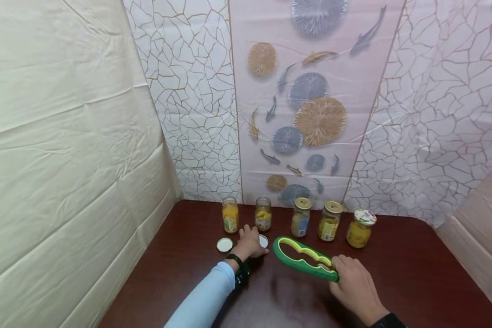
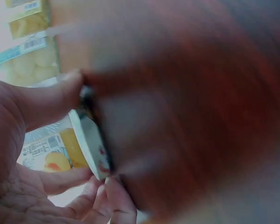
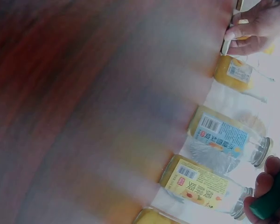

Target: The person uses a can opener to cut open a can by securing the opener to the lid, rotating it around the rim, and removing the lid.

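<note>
My left hand (image 1: 248,244) holds a white-inside jar lid (image 1: 263,241) down at the table. In the left wrist view, thumb and fingertips reach opposite edges of that lid (image 2: 88,144). My right hand (image 1: 357,288) grips the handle end of a green and yellow jar opener (image 1: 307,268), its looped end pointing left above the table. Just behind the left hand stands an uncapped jar of yellow fruit (image 1: 263,222). Another uncapped jar (image 1: 230,222) is to its left, with a second lid (image 1: 224,245) lying in front, white inside facing up.
Three capped jars stand in the row to the right: one with a blue label (image 1: 300,225), one with a yellow label (image 1: 329,229), and a squat one with a patterned lid (image 1: 358,234). The dark red table (image 1: 176,255) meets a patterned cloth (image 1: 197,136) at the back.
</note>
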Available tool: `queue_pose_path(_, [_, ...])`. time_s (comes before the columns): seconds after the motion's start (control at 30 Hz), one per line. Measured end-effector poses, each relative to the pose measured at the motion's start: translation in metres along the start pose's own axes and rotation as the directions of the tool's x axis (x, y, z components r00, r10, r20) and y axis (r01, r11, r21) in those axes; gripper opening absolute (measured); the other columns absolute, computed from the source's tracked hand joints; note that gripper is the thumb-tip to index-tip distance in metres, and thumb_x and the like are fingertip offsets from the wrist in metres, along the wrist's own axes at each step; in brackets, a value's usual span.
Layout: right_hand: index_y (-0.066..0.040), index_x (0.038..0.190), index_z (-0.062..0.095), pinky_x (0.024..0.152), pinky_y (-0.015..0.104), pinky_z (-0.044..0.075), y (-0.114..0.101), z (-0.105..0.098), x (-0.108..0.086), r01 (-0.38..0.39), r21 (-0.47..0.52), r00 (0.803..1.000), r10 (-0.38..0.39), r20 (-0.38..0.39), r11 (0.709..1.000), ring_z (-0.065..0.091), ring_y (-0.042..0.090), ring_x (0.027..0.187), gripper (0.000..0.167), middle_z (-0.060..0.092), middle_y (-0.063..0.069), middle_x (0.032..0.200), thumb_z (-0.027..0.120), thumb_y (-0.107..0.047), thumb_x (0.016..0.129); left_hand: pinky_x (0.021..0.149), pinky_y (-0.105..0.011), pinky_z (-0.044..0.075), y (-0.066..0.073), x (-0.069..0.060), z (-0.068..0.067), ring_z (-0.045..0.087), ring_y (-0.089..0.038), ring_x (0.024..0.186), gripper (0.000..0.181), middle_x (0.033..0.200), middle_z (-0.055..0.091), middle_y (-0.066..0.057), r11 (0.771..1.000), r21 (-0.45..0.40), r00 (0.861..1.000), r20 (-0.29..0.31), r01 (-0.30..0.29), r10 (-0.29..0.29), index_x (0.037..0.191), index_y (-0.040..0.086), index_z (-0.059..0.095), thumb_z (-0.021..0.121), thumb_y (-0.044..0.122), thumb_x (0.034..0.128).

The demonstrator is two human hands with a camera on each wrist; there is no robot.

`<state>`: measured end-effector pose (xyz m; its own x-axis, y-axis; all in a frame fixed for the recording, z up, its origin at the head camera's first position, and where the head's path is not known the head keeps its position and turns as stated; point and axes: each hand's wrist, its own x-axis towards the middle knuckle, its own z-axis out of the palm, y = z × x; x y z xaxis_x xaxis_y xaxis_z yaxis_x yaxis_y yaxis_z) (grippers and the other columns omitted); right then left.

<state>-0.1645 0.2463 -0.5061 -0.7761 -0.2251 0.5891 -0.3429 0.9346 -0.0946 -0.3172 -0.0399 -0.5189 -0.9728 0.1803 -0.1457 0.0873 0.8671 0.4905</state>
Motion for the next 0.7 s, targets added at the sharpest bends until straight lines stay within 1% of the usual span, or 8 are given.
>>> queue_pose_path(0.1, [-0.021, 0.078, 0.045, 0.068, 0.026, 0.025, 0.000, -0.001, 0.001, -0.017, 0.010, 0.999, 0.016, 0.029, 1.000, 0.027, 0.009, 0.069, 0.042, 0.036, -0.008, 0.073, 0.079, 0.002, 0.068, 0.105, -0.059, 0.053, -0.004, -0.002, 0.001, 0.043, -0.041, 0.137, 0.088, 0.150, 0.043, -0.025, 1.000, 0.022, 1.000, -0.021, 0.009, -0.009, 0.152, -0.002, 0.050, 0.090, 0.042, 0.0872])
queue_pose_path(0.13, [-0.020, 0.078, 0.045, 0.068, 0.027, 0.025, 0.001, -0.001, 0.001, -0.025, 0.012, 0.999, 0.024, 0.039, 1.000, 0.028, 0.009, 0.069, 0.041, 0.036, -0.008, 0.073, 0.079, 0.002, 0.069, 0.104, -0.058, 0.053, -0.005, -0.004, 0.001, 0.044, -0.041, 0.138, 0.090, 0.150, 0.044, -0.025, 1.000, 0.028, 1.000, -0.027, 0.002, -0.001, 0.151, -0.003, 0.050, 0.091, 0.042, 0.0857])
queue_pose_path(0.2, [-0.019, 0.080, 0.045, 0.069, 0.028, 0.025, 0.002, -0.003, 0.000, -0.041, 0.008, 0.997, 0.041, 0.062, 0.999, 0.028, 0.011, 0.070, 0.041, 0.037, -0.006, 0.074, 0.078, 0.003, 0.070, 0.106, -0.057, 0.053, -0.005, -0.008, 0.000, 0.045, -0.043, 0.141, 0.094, 0.152, 0.044, -0.027, 0.999, 0.032, 1.000, -0.020, -0.014, 0.015, 0.152, -0.004, 0.049, 0.093, 0.043, 0.0835])
queue_pose_path(0.3, [-0.018, 0.081, 0.045, 0.070, 0.030, 0.025, 0.005, -0.005, -0.002, -0.062, -0.005, 0.994, 0.062, 0.087, 0.998, 0.029, 0.012, 0.071, 0.040, 0.038, -0.005, 0.076, 0.077, 0.005, 0.070, 0.111, -0.057, 0.052, -0.003, -0.019, -0.001, 0.045, -0.047, 0.146, 0.100, 0.157, 0.044, -0.030, 0.998, 0.031, 0.998, -0.014, -0.053, 0.054, 0.155, -0.004, 0.046, 0.094, 0.044, 0.0819])
queue_pose_path(0.4, [-0.017, 0.082, 0.047, 0.069, 0.030, 0.027, 0.007, -0.007, -0.003, -0.060, -0.007, 0.994, 0.061, 0.094, 0.998, 0.030, 0.012, 0.071, 0.039, 0.040, -0.005, 0.077, 0.077, 0.005, 0.070, 0.113, -0.058, 0.051, -0.001, -0.036, -0.003, 0.047, -0.050, 0.146, 0.101, 0.157, 0.045, -0.031, 0.997, 0.010, 0.996, -0.034, -0.082, 0.082, 0.157, -0.004, 0.045, 0.092, 0.046, 0.0834])
queue_pose_path(0.57, [-0.017, 0.084, 0.049, 0.068, 0.029, 0.032, 0.008, -0.009, -0.004, -0.056, 0.011, 0.995, 0.055, 0.087, 0.998, 0.033, 0.011, 0.072, 0.038, 0.042, -0.006, 0.078, 0.076, 0.006, 0.070, 0.110, -0.058, 0.053, 0.002, -0.071, -0.009, 0.053, -0.048, 0.139, 0.093, 0.150, 0.052, -0.029, 0.990, -0.047, 0.988, -0.086, -0.133, 0.129, 0.156, -0.002, 0.048, 0.088, 0.047, 0.0880])
queue_pose_path(0.7, [-0.016, 0.087, 0.050, 0.067, 0.029, 0.032, 0.009, -0.011, -0.004, -0.074, 0.018, 0.995, 0.072, 0.072, 0.997, 0.034, 0.010, 0.072, 0.039, 0.042, -0.006, 0.078, 0.078, 0.006, 0.072, 0.108, -0.058, 0.053, -0.001, -0.097, -0.013, 0.056, -0.045, 0.134, 0.087, 0.147, 0.055, -0.027, 0.983, -0.071, 0.983, -0.086, -0.169, 0.163, 0.154, -0.001, 0.051, 0.083, 0.050, 0.0919])
